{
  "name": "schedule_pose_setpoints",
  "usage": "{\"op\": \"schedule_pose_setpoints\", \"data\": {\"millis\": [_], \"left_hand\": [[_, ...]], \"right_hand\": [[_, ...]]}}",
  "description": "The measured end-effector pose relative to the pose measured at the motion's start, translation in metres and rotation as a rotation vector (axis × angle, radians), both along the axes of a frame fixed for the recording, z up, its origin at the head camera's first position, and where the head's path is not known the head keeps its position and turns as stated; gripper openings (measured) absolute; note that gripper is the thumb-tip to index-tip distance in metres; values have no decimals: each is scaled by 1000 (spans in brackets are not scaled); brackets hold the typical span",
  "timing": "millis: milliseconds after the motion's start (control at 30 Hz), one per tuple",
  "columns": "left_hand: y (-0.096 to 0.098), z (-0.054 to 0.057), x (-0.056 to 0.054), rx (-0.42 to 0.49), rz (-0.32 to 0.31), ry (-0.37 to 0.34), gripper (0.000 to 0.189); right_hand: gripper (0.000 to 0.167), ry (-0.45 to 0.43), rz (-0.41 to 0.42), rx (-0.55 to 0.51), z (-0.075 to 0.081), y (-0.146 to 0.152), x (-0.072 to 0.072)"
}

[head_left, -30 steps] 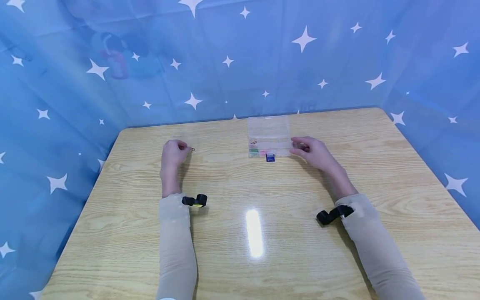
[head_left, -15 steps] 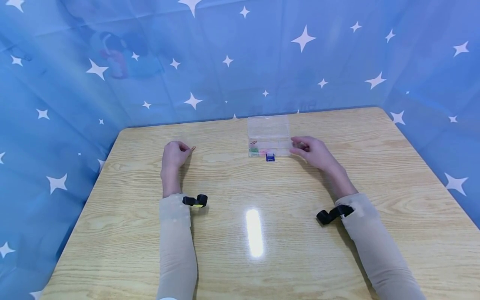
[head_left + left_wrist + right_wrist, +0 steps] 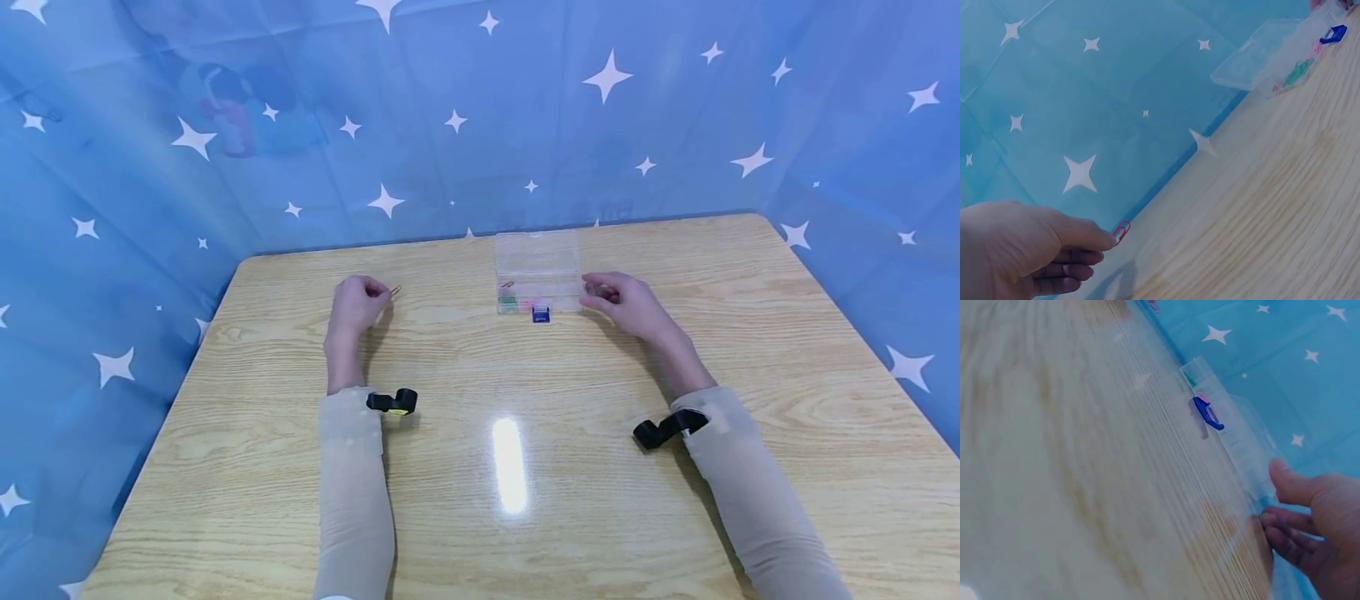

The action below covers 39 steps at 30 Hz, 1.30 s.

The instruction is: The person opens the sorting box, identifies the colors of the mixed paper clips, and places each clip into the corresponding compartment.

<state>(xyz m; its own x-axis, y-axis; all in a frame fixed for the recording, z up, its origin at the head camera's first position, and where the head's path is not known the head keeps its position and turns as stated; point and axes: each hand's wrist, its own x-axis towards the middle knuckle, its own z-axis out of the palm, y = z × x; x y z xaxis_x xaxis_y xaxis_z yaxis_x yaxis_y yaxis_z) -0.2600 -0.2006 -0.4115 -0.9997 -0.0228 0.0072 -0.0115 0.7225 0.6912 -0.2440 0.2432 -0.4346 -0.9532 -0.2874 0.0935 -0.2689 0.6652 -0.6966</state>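
My left hand (image 3: 357, 305) pinches a red paper clip (image 3: 1122, 232) between thumb and fingertips, over the left part of the table; its loop sticks out ahead of the fingers. At the back of the table sits a clear plastic compartment box (image 3: 536, 237) with its lid raised toward the curtain. My right hand (image 3: 624, 302) holds the box's right end, thumb and fingers curled about its corner. Inside the left compartments show a red clip (image 3: 507, 285), a green piece (image 3: 1299, 72) and something pink (image 3: 529, 303). A blue clip-like piece (image 3: 1207, 413) sits across the front wall of the box.
The wood-grain table (image 3: 450, 375) stretches between both arms, with a bright light reflection (image 3: 509, 467) near its middle. A blue curtain (image 3: 420, 100) with white stars hangs close behind the back edge. Each sleeve carries a black wrist camera (image 3: 405, 402).
My left hand has shifted slightly right with the paper clip, which has turned from nearly flat to pointing up and right. My right hand and the box have stayed in place.
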Motion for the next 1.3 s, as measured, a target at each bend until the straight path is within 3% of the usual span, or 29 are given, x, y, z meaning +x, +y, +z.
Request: {"op": "schedule_pose_setpoints", "data": {"millis": [433, 933, 1300], "left_hand": [[37, 17, -5, 71, -122, 165, 19], [74, 22, -4, 84, -203, 209, 15], [101, 19, -4, 65, -244, 185, 14]], "right_hand": [[52, -13, -4, -2, 1, 0, 1], [52, -8, 5, -11, 0, 2, 0], [53, -1, 20, -3, -2, 2, 0]]}}
